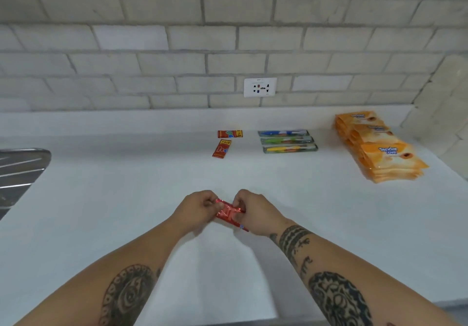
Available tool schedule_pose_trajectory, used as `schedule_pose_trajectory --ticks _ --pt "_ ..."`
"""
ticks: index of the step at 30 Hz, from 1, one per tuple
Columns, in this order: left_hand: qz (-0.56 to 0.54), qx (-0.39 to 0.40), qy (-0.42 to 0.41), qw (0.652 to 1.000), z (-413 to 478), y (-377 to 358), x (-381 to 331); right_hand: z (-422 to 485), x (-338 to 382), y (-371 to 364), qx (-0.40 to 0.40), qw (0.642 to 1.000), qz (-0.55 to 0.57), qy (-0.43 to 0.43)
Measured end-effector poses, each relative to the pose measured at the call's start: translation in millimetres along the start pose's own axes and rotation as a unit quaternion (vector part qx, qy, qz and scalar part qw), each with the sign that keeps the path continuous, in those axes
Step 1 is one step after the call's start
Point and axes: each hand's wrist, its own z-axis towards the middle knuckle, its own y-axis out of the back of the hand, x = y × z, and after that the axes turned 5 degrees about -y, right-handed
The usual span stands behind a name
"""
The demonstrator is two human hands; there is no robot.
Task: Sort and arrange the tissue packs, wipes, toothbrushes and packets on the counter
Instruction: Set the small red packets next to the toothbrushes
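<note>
Both hands hold one shiny red packet point(229, 214) just above the white counter point(126, 199), near its front middle. My left hand point(196, 210) pinches the packet's left end and my right hand point(254, 211) pinches its right end. Farther back lie two more red packets: one flat and sideways point(230, 133), the other angled below it point(222, 148). To their right three wrapped toothbrushes point(288, 141) lie in a neat row, blue, green and yellow. Stacks of orange tissue packs point(385, 148) sit at the far right.
A steel sink drainboard point(17, 171) reaches in from the left edge. A white wall socket point(260, 87) is set in the brick wall behind the counter. The wall turns a corner at the far right, close to the orange packs.
</note>
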Motion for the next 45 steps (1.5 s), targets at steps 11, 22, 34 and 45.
schedule_pose_trajectory --ticks 11,22,34,45 --pt "-0.026 -0.053 0.045 0.997 70.8 -3.9 -7.1 77.6 -9.3 23.7 -0.148 0.984 0.096 -0.027" --pt "0.267 -0.151 -0.082 0.948 170.3 -8.9 20.1 195.2 -22.0 15.9 -0.203 0.975 -0.082 -0.02" --pt "0.352 -0.049 -0.07 0.932 234.7 -1.5 7.0 224.7 -30.0 23.3 -0.199 0.971 -0.135 0.018" --pt "0.334 0.038 -0.17 0.926 240.5 11.7 6.5 224.3 -33.6 19.7 -0.231 0.967 -0.104 0.004"
